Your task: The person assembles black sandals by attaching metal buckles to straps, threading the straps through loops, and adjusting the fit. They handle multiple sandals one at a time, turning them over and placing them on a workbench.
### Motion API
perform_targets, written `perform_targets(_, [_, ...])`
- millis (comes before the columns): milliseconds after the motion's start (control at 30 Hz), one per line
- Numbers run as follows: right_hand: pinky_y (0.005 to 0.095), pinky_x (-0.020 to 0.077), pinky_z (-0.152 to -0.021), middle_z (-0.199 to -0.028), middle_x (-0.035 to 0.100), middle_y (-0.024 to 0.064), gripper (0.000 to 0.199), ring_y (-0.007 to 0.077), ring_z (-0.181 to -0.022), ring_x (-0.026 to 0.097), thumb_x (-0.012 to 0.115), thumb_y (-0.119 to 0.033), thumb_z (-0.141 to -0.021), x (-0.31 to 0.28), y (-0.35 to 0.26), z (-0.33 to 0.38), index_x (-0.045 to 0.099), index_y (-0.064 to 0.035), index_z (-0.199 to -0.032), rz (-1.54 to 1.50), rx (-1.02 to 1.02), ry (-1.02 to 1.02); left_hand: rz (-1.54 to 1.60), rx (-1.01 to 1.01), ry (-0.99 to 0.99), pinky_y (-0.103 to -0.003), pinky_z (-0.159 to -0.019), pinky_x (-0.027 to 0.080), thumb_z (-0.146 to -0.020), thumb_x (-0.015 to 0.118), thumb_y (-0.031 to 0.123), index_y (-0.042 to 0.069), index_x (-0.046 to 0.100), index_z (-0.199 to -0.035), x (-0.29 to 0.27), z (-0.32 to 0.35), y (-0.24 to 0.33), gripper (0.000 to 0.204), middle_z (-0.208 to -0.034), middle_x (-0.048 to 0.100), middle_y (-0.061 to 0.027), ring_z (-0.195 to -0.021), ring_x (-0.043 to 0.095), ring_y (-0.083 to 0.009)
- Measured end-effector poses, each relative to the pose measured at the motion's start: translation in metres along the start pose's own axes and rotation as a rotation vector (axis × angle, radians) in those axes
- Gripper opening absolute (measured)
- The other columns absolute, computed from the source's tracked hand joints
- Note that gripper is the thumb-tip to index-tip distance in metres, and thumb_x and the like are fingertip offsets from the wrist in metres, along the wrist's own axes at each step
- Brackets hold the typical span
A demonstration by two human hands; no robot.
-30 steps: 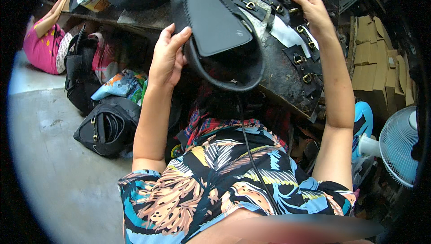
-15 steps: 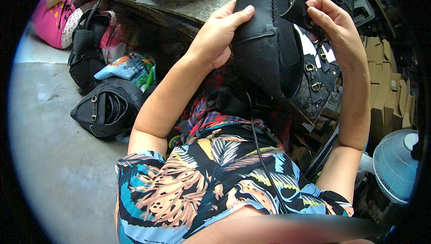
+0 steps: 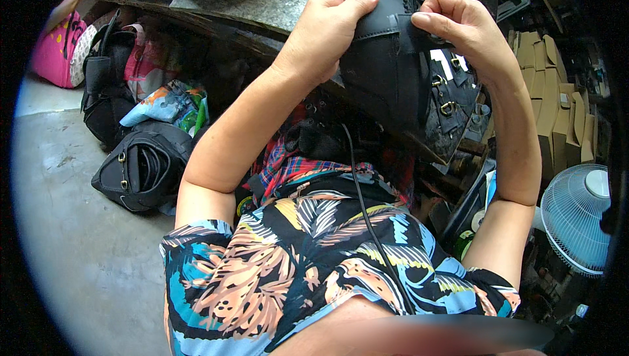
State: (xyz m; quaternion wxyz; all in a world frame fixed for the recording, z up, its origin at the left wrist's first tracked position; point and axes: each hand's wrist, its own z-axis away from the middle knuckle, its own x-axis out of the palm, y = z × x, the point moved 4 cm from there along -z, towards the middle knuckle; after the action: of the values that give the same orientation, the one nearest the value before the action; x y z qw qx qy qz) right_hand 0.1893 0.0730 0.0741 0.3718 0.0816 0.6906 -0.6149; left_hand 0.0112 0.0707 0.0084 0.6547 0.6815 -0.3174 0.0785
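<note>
The black leather bag panel (image 3: 386, 48) now stands nearly upright between both hands, lifted above the front edge of the tabletop (image 3: 262, 2); a second ago it lay flat on that surface with its looped strap spread toward the person. The left hand (image 3: 324, 25) has gone from resting on the panel's left rim to clamping it, thumb across the front face and fingers behind. The right hand (image 3: 462, 28), which a second ago reached far off among the strap pieces, has come in and pinches the panel's right edge between thumb and forefinger. The view has also tipped downward, so more of the patterned shirt (image 3: 301, 258) and the grey floor (image 3: 72, 238) shows.

Counted: one panel in hand, two hands on it. Just beyond the right hand lie several black strap pieces with metal rings (image 3: 449, 94); three rings are plain, more may be hidden. One thin black cord (image 3: 357, 186) hangs down from the panel over the shirt. On the floor to the left lies one black handbag (image 3: 141, 166), with another dark bag (image 3: 105, 94) behind it, one pink bag (image 3: 56, 55) and a bundle of coloured cloth (image 3: 167, 104). To the right stand a stack of cardboard pieces (image 3: 557, 107) and one white fan (image 3: 576, 218).
</note>
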Motion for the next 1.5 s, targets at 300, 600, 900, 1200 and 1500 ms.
perform_targets(300, [0.0192, 0.0316, -0.056, -0.067, 0.047, -0.0085, 0.028, 0.0009, -0.062, 0.041, 0.063, -0.029, -0.095, 0.004, 0.003, 0.006, 0.061, -0.0063, -0.079, -0.016, -0.015, -0.058, 0.084, -0.118, 0.045, -0.03, -0.083, 0.052, -0.086, 0.066, 0.004, 0.0, 0.05, -0.128, 0.006, 0.004, 0.004, 0.045, -0.108, 0.064, -0.0084, -0.094, 0.062, -0.015])
perform_targets(600, [0.0188, 0.0333, -0.055, -0.067, 0.051, -0.0084, 0.025, 0.0004, -0.062, 0.044, 0.065, -0.026, -0.094, 0.0, -0.008, 0.007, 0.065, -0.0048, -0.08, -0.078, -0.05, -0.049, -0.144, 0.079, 0.017, -0.027, -0.069, 0.053, -0.096, 0.055, 0.013, -0.003, 0.059, -0.111, 0.003, 0.002, -0.001, 0.023, -0.09, 0.067, -0.0083, -0.075, 0.063, -0.012])
perform_targets(900, [0.0195, 0.0291, -0.05, -0.064, 0.051, -0.0085, 0.027, 0.0001, -0.06, 0.041, 0.067, -0.027, -0.093, 0.011, -0.009, 0.004, 0.068, -0.0041, -0.079, -0.131, -0.065, -0.047, -0.132, 0.087, 0.04, -0.025, -0.065, 0.053, -0.096, 0.055, 0.014, -0.005, 0.059, -0.11, 0.006, 0.006, 0.004, 0.023, -0.089, 0.067, -0.0082, -0.073, 0.063, -0.0104])
perform_targets(1200, [0.0204, 0.0297, -0.05, -0.064, 0.051, -0.0082, 0.026, 0.0007, -0.059, 0.042, 0.068, -0.026, -0.091, 0.01, -0.012, 0.006, 0.067, -0.0041, -0.077, -0.118, -0.081, -0.072, -0.127, 0.086, 0.032, -0.025, -0.062, 0.052, -0.095, 0.055, 0.013, -0.004, 0.06, -0.108, 0.008, 0.006, 0.002, 0.022, -0.085, 0.067, -0.0071, -0.069, 0.062, -0.0096])
perform_targets(1500, [0.0219, 0.0268, -0.05, -0.061, 0.044, -0.0089, 0.027, 0.001, -0.058, 0.038, 0.071, -0.024, -0.089, 0.014, -0.006, 0.001, 0.062, -0.0054, -0.072, -0.025, -0.047, -0.072, -0.063, 0.011, 0.039, -0.026, -0.063, 0.054, -0.096, 0.054, 0.013, -0.004, 0.058, -0.112, 0.007, 0.007, -0.001, 0.023, -0.088, 0.067, -0.0085, -0.07, 0.063, -0.0108])
